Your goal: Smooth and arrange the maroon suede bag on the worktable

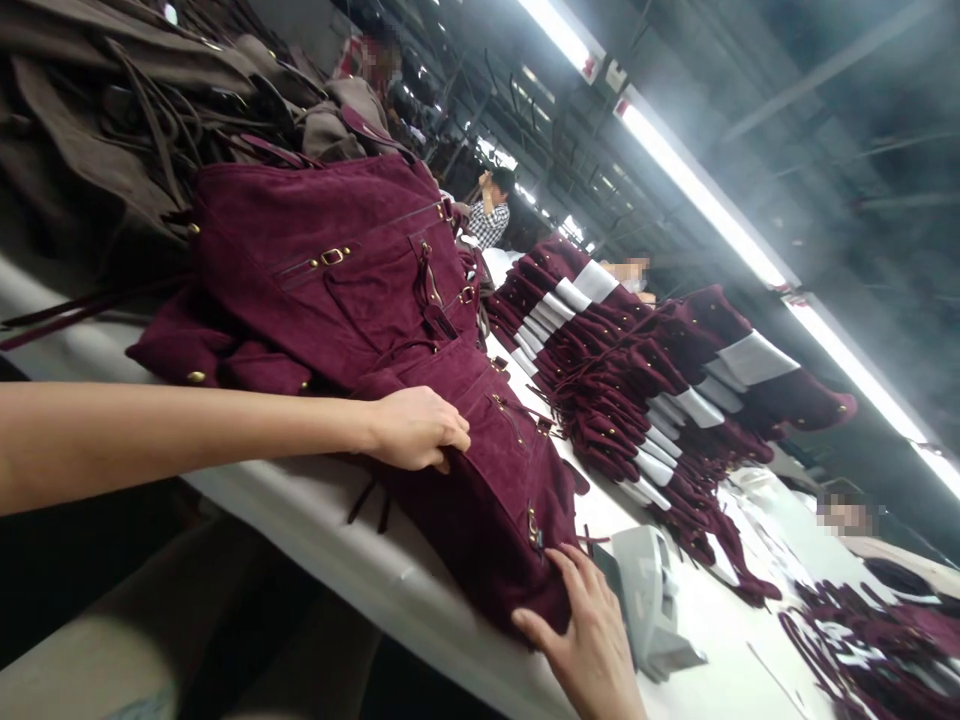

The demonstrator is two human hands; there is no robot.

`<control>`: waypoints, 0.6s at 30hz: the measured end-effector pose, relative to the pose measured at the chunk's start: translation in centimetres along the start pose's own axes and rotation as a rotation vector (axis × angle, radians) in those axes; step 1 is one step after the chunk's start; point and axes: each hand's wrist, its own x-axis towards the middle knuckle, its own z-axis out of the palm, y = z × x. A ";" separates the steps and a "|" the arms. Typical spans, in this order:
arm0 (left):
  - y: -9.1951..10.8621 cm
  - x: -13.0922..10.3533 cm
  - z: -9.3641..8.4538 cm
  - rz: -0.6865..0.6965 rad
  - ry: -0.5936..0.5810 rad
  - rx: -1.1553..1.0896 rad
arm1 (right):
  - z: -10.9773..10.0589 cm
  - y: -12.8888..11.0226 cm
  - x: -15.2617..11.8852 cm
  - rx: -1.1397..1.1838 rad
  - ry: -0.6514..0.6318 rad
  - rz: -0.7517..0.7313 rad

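white table [330, 520], maroon suede garments [360, 290], grey tool [652, 600]

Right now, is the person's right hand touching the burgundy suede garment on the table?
Touching. The head view shows the right hand with fingers pressed flat on the lower edge of the burgundy suede garment, no gap.

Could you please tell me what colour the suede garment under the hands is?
The suede garment is deep burgundy with gold-coloured buckles, seen best in the head view.
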 end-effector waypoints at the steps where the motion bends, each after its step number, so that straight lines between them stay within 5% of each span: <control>1: -0.2 -0.1 0.1 -0.007 -0.007 -0.021 | 0.0 0.1 -0.2 0.006 -0.021 0.017; 6: -1.2 -0.7 0.9 -0.021 0.021 -0.067 | 1.2 -0.1 -0.2 0.021 0.042 0.075; 10: -2.3 -0.7 1.9 -0.005 0.123 0.013 | 2.6 0.6 0.3 -0.022 0.188 -0.045; 14: -2.8 -0.6 2.7 0.117 0.277 0.226 | 3.6 1.4 1.1 -0.132 0.338 -0.071; 18: -2.5 -0.8 2.9 0.215 0.328 0.347 | 3.3 1.1 1.5 -0.197 0.356 -0.031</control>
